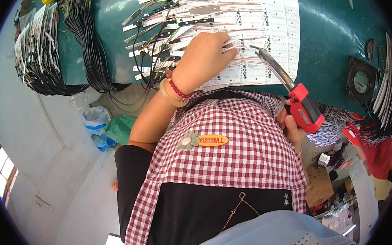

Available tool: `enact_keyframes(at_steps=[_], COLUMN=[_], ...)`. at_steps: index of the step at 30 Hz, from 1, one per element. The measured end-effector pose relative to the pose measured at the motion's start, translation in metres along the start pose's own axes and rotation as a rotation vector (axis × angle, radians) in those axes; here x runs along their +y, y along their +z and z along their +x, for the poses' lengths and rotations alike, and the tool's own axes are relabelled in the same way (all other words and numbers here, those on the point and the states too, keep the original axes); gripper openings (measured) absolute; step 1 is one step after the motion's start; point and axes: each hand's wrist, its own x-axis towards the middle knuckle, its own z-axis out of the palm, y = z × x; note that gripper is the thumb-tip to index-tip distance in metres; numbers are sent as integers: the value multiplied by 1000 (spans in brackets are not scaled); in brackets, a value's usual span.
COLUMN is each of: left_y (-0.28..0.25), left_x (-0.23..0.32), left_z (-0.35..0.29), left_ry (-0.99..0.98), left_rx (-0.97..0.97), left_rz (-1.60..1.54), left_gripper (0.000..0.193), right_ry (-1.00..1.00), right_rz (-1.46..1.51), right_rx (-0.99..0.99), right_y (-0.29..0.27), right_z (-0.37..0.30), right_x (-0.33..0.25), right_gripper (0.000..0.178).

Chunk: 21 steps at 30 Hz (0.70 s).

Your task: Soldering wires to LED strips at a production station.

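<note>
White sheets of circuit boards [280, 32] lie on the green table, with thin red and white wires running across them. My left hand [206, 54] is over the sheets, its fingers closed in a pinch on thin wires [230, 44]. My right hand [293, 127], low at the table's front edge, is wrapped round a soldering iron [306, 109] with a red and black handle. The iron's metal tip points up and left, just right of my left fingertips. I cannot tell whether it touches the board. Left of my hand, strips and black cables [149, 49] fan out.
A thick bundle of black cables [90, 48] hangs over the front edge, beside a stack of wired strips [39, 55]. On the right stand a black fan [361, 80] and a bunch of white wires [386, 88]. Below the table are plastic bags [98, 128].
</note>
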Motion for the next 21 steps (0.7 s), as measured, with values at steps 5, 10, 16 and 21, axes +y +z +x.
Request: enact_keyframes(at_steps=[5, 10, 16, 21], left_y=[-2, -8, -1, 6], left_x=[6, 9, 10, 7], left_z=[-2, -2, -3, -7], left_ry=[-86, -44, -67, -5], left_rx=[25, 22, 87, 150], left_rz=[-87, 43, 193, 241], left_gripper=[23, 19, 22, 20], right_ry=[49, -25, -30, 10], right_rz=[17, 66, 70, 21], right_rx=[29, -14, -22, -42], right_y=[-2, -4, -2, -1], right_z=[-5, -2, -2, -1], right_x=[9, 12, 10, 10], right_gripper=[42, 42, 30, 15])
